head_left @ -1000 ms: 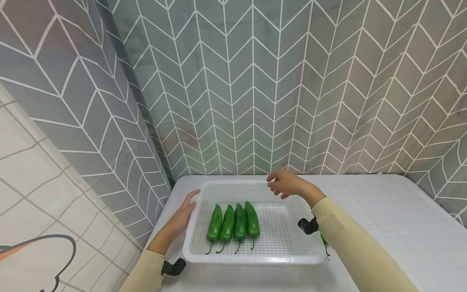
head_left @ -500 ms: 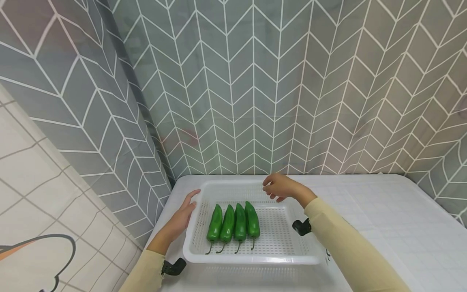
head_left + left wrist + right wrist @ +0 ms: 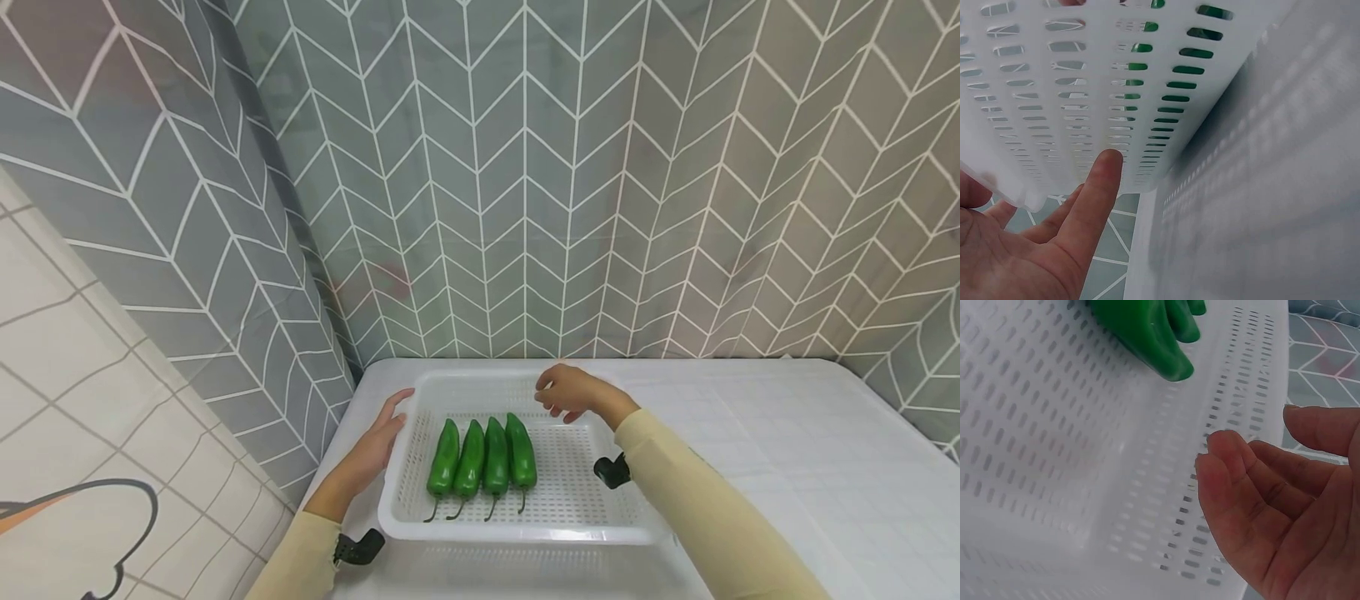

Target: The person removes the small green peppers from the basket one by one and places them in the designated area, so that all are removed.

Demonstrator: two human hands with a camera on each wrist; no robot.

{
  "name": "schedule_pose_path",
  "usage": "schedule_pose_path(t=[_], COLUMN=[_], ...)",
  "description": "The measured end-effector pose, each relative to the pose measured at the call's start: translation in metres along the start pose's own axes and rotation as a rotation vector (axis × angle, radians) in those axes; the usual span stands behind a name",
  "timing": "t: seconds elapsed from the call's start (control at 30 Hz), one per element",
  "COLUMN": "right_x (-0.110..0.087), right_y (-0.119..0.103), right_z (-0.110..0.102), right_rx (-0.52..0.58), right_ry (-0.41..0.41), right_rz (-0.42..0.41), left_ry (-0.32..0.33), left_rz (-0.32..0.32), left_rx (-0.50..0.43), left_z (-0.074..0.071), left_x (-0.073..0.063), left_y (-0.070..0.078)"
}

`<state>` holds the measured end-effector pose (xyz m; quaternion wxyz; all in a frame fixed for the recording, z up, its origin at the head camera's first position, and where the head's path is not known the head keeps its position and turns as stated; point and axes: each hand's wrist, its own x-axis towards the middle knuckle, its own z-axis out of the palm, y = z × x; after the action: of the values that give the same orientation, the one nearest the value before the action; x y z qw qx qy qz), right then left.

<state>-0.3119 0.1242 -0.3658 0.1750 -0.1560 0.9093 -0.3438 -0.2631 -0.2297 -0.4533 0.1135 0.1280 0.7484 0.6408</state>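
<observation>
a white perforated basket (image 3: 525, 533) sits on a white table (image 3: 787, 442), and in its left half lie four green peppers (image 3: 470, 458), side by side in a close row, tips away from the person and thin stems toward the near rim; the pepper furthest right leans a little, its tip slanting left. the right part of the basket floor shows its slotted pattern

the left hand (image 3: 375, 443) is at the basket's left side, clasping nothing, its fingers mostly straight; the left wrist view shows one long fingertip up against the slotted outer wall, with green showing through some of the slots, though whether that fingertip presses on the wall cannot be told

the right hand (image 3: 570, 390) hangs over the far right part of the basket, to the right of the peppers, with nothing in its grasp; the fingers are loosely bent, and in the right wrist view the thumb stands apart from the fingertips

both arms wear cream sleeves (image 3: 712, 517), with a dark device (image 3: 360, 547) at each wrist. a grey curtain (image 3: 480, 183) with white chevron lines rises behind the table, and a white tile-patterned surface (image 3: 75, 358) slopes at the left
</observation>
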Motion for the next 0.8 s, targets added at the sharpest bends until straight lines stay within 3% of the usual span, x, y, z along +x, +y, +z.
schedule_pose_path(t=[0.4, 0.8], right_x=[0.008, 0.012], right_y=[0.000, -0.007], right_z=[0.014, 0.031], right_rx=[-0.038, -0.146], right_ry=[-0.024, -0.058], right_rz=[0.024, 0.044], left_ry=[-0.009, 0.008], left_rz=[0.008, -0.003], left_rx=[0.016, 0.004], left_z=[-0.003, 0.000], left_x=[0.001, 0.000], left_y=[-0.002, 0.000])
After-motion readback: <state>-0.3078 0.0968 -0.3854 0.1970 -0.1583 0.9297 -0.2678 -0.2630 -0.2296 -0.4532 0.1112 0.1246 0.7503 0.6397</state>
